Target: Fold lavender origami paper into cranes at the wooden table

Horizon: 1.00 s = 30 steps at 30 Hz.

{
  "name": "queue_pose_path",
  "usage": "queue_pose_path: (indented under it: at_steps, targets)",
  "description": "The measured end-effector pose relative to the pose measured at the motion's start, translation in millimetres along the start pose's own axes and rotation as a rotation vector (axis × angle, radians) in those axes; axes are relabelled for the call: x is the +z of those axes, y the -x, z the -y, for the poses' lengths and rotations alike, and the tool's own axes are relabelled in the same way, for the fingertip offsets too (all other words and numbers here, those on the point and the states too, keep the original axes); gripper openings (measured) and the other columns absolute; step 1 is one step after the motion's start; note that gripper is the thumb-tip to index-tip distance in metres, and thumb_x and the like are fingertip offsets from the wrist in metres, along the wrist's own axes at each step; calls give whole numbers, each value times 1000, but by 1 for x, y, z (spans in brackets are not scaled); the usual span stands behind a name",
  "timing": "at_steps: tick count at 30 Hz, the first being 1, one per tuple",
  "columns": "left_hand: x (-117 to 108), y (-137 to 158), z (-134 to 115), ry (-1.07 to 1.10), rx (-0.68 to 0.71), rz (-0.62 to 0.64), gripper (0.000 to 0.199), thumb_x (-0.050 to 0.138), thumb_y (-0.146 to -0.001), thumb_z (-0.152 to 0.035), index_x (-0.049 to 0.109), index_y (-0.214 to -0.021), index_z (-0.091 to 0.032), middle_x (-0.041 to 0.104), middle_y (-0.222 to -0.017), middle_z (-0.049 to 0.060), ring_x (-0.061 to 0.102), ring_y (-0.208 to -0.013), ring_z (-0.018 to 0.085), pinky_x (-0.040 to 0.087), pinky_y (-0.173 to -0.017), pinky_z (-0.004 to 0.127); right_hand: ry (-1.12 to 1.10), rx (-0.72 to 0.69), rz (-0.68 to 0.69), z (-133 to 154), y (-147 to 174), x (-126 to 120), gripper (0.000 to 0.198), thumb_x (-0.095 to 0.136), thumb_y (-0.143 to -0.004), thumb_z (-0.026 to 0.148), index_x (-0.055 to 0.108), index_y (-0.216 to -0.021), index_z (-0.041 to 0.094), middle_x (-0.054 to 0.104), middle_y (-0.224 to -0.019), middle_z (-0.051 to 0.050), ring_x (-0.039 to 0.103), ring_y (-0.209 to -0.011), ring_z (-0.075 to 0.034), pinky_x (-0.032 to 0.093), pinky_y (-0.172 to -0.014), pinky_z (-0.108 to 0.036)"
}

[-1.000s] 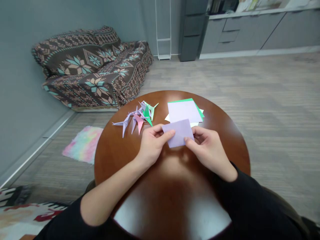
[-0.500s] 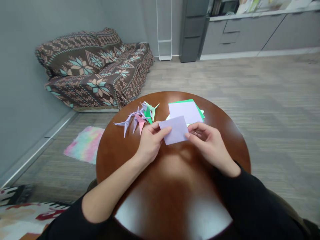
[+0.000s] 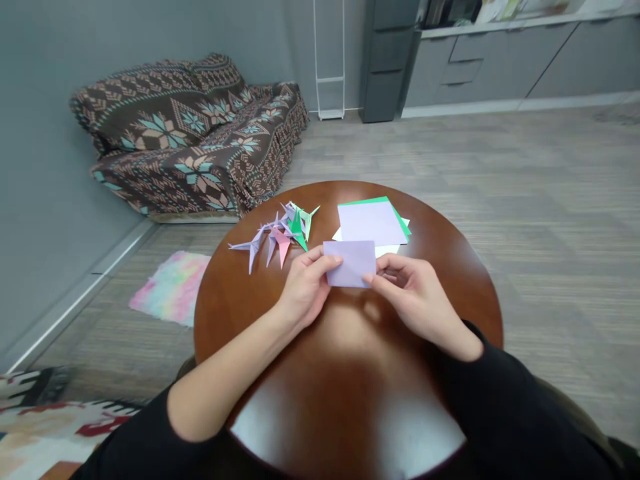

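A folded piece of lilac origami paper (image 3: 351,261) is held up above the table between my two hands. My left hand (image 3: 311,280) pinches its left edge, thumb in front and fingers behind. At the lower right corner, my right hand (image 3: 413,290) grips the paper with the thumb on its face; some of its fingertips are hidden behind. Just beyond lies a stack of square paper sheets (image 3: 373,222), lilac on top, with green and white edges sticking out. Left of it sit several folded paper cranes (image 3: 283,233) in lilac, pink, green and pale green.
The round brown table (image 3: 350,373) has a glossy top. A sofa (image 3: 200,140) under a patterned cover stands at the far left, near a pastel fluffy rug (image 3: 167,287). Grey kitchen cabinets (image 3: 500,67) line the back right.
The lilac paper has turned from tilted to nearly level and sits slightly lower. Both hands still grip it, and the right thumb has shifted a little to the left.
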<state>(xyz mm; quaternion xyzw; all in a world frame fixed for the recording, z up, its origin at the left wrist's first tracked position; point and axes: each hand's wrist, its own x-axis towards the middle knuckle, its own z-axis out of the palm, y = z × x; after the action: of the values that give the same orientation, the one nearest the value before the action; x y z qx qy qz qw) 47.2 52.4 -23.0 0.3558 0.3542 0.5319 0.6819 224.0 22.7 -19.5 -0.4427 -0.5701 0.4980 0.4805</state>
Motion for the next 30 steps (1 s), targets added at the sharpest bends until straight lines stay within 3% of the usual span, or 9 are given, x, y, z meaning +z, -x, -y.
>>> queue_pose_path:
  at_steps: [3, 8, 14, 16, 18, 21, 23, 26, 30]
  targets:
    - [0, 0, 0, 8, -1, -14, 20, 83, -67, -22, 76, -83, -13, 73, -79, 4, 61, -74, 15, 49, -76, 27, 6, 5, 32, -1, 0, 0, 19, 75, -86, 34, 67, -81, 17, 66, -76, -1, 57, -71, -15, 46, -68, -28]
    - [-5, -5, -5, 27, 70, -99, 21, 84, -66, -21, 64, -62, -16, 60, -64, -3, 54, -64, 11, 45, -64, 24, 36, 31, 56, -2, 1, -1, 22, 74, -86, 37, 67, -80, 17, 68, -78, -3, 61, -72, -17, 46, -68, -29]
    - [-10, -13, -13, 149, 107, -176, 15, 83, -70, -19, 69, -71, -16, 65, -72, -3, 58, -67, 7, 48, -67, 19, -3, 12, -16, -5, -4, -7, 26, 77, -82, 41, 67, -77, 17, 70, -77, -3, 64, -72, -17, 50, -70, -30]
    - [-8, -10, -12, 140, 23, -75, 16, 80, -79, -31, 75, -85, -17, 73, -88, 2, 67, -81, 13, 55, -75, 24, -50, -5, -70, -7, -8, -11, 29, 80, -80, 42, 65, -76, 18, 70, -75, -2, 64, -72, -17, 51, -71, -30]
    - [-6, -5, -8, 98, -128, 115, 26, 78, -82, -37, 77, -102, -20, 76, -108, 8, 72, -96, 21, 59, -81, 33, -107, -12, -133, -11, -11, -13, 33, 85, -75, 41, 62, -84, 20, 70, -72, 0, 66, -69, -16, 52, -69, -29]
    - [-3, 0, -3, 32, -200, 251, 36, 80, -83, -41, 77, -111, -20, 76, -116, 12, 73, -105, 27, 62, -85, 40, -130, -31, -223, -14, -14, -15, 49, 90, -70, 39, 50, -95, 24, 70, -74, 4, 66, -61, -15, 53, -63, -29]
    - [-4, 0, -1, -10, -163, 238, 36, 85, -79, -38, 77, -109, -19, 77, -113, 11, 73, -103, 26, 62, -87, 39, -31, -60, -216, -15, -12, -14, 44, 86, -76, 41, 49, -92, 25, 70, -79, 3, 67, -63, -16, 53, -64, -29]
    - [-7, -2, 2, -88, -55, 212, 33, 89, -73, -33, 79, -100, -18, 78, -107, 9, 74, -99, 25, 61, -88, 38, 137, -69, -84, -11, -7, -10, 31, 75, -87, 46, 57, -90, 22, 70, -85, -2, 71, -78, -19, 54, -73, -31]
    - [-8, -3, 3, -246, 48, 283, 36, 91, -69, -26, 79, -102, -18, 79, -103, 8, 75, -98, 25, 57, -94, 37, 149, -36, -10, -4, -2, -6, 37, 79, -83, 49, 57, -94, 21, 73, -92, -5, 71, -87, -22, 54, -81, -34]
